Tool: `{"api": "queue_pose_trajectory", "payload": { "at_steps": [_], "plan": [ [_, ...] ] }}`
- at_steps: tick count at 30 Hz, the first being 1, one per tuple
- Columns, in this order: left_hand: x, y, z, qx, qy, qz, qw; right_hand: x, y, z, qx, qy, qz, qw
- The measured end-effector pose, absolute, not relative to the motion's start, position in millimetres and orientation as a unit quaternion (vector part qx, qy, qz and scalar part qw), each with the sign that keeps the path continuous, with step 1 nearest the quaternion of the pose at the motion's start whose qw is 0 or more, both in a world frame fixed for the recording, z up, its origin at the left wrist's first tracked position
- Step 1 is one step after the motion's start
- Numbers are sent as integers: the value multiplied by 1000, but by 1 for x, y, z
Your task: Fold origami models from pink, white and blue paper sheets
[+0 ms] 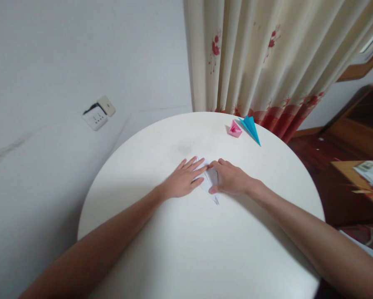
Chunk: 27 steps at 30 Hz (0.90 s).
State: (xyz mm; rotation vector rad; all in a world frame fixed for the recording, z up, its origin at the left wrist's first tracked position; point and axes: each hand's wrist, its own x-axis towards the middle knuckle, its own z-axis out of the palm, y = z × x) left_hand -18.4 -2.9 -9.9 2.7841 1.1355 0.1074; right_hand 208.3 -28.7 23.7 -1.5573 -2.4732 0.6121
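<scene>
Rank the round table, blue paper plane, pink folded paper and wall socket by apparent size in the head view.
1. Round white table
2. Wall socket and blue paper plane: similar, and the socket sits farther off, so unranked
3. Pink folded paper

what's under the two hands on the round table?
White folded paper lies flat on the table, pressed by left hand and right hand. Its pointed end shows; the hands hide most folds.

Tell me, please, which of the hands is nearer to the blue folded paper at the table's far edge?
Right. The right hand rests on the white paper, below and slightly left of the blue folded paper; the left hand lies further left.
</scene>
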Motion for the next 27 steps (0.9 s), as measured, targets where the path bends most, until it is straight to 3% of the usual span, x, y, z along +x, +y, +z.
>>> {"api": "queue_pose_trajectory", "payload": {
  "at_steps": [9, 14, 18, 27],
  "plan": [
    [-18, -3, -11, 925, 374, 34, 63, 216, -47, 34, -506, -835, 214, 21],
    [-19, -3, -10, 926, 372, 25, 55, 223, -31, 23, -520, -816, 238, 88],
    [-18, -4, -10, 931, 360, 22, 63, 221, -14, 13, -610, -757, 174, 160],
    [-15, 1, -16, 910, 394, 99, 87, 209, -25, 9, -610, -768, 156, 116]
  ]
}}
